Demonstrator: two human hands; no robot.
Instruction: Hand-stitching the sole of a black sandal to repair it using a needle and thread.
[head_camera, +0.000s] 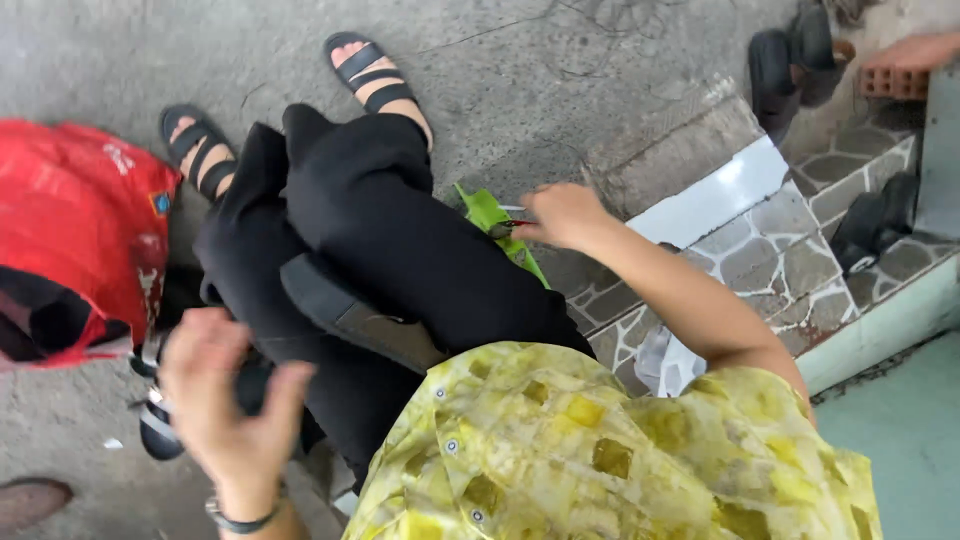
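Note:
I am seated, with black trousers (380, 230) and black sandals (370, 75) below me. My right hand (565, 215) reaches past my right knee and pinches a small dark tool (503, 229) against a folded green leaf (487, 212) that lies beside my thigh. My left hand (225, 395) is low at the left, its fingers curled around a black object (255, 385) next to my left leg; what that object is cannot be made out. A dark band sits on my left wrist. My yellow patterned shirt (600, 450) fills the bottom of the view.
A red bag (80, 220) with a dark opening lies on the concrete floor at the left. A stone-patterned tiled step (790, 260) with a white tile runs along the right. Black shoes (790, 60) and a brick (893, 83) lie at the top right.

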